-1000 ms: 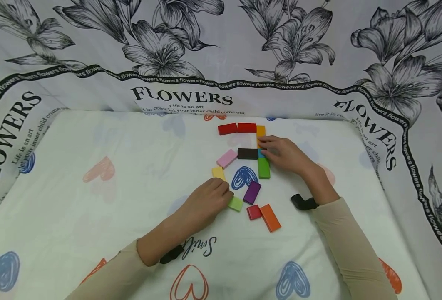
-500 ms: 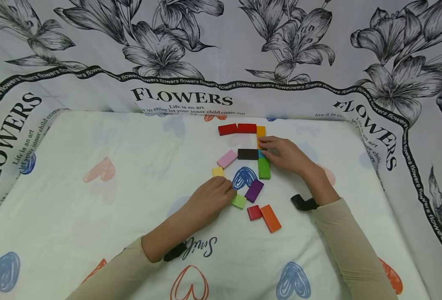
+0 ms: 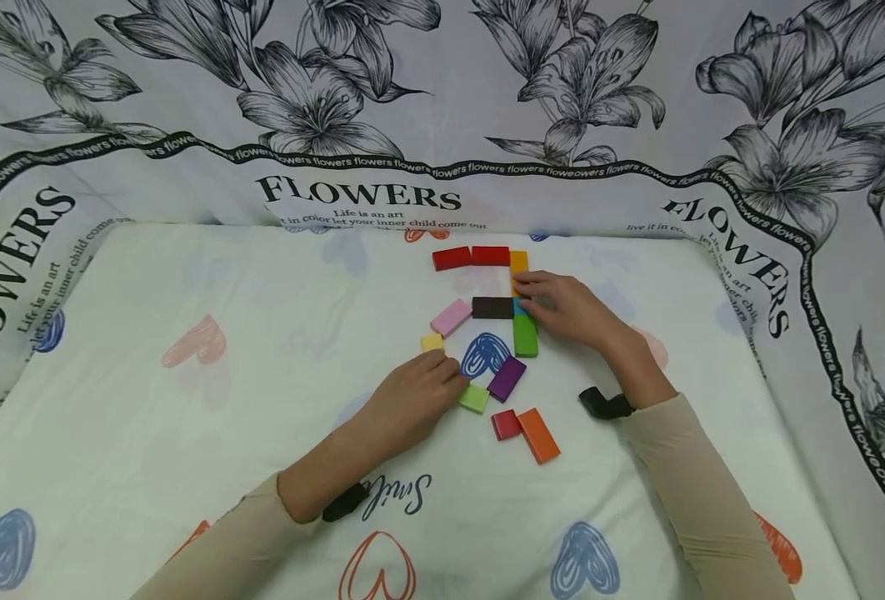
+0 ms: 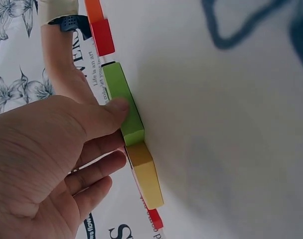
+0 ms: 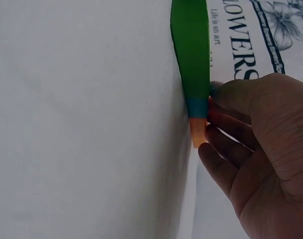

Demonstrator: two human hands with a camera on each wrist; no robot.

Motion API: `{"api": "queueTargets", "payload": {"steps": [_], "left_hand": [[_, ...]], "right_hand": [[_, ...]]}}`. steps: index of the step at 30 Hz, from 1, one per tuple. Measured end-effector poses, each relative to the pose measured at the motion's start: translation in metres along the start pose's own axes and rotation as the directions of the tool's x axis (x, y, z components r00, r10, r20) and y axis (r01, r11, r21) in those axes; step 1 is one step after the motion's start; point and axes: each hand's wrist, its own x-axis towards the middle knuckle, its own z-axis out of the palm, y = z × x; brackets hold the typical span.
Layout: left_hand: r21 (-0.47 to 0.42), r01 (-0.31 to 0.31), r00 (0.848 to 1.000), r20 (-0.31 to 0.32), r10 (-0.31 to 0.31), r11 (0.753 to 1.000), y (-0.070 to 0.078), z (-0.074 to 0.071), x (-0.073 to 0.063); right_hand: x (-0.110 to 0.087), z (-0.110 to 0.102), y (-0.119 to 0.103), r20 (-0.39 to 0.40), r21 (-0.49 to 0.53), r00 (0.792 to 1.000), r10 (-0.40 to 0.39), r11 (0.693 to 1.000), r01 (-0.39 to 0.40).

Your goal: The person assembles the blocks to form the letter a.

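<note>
Flat coloured blocks lie on a white heart-printed cloth. My left hand (image 3: 412, 398) pinches the light green block (image 4: 122, 99) with its thumb on top, between the yellow block (image 3: 432, 342) and the purple block (image 3: 507, 379). In the left wrist view, the light green block's end meets the yellow one. My right hand (image 3: 573, 308) touches the right side of the orange-yellow block (image 3: 518, 262) and the small blue block (image 5: 197, 107), its fingers loosely bent. Below the blue one sits a green block (image 3: 525, 337); the black block (image 3: 492, 308) adjoins it on the left.
Two red blocks, one of them a red block (image 3: 452, 258) at the left end, form the top row. A pink block (image 3: 451, 318) slants beside the black one. Nearer me lie a small red block (image 3: 506, 425) and an orange block (image 3: 539, 436). A flower-printed sheet (image 3: 371, 193) borders the cloth.
The left hand has shifted the light green block slightly right and away from me. The purple block has moved a little the same way and turned. The right hand has stayed in place.
</note>
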Motion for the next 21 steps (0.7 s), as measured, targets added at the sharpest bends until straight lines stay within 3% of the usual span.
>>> {"api": "queueTargets", "payload": {"steps": [21], "left_hand": [[-0.073, 0.005, 1.000, 0.023, -0.003, 0.997, -0.0037, 0.0012, -0.0042]], "right_hand": [[0.0011, 0.0007, -0.0039, 0.006, -0.008, 1.000, 0.001, 1.000, -0.001]]}}
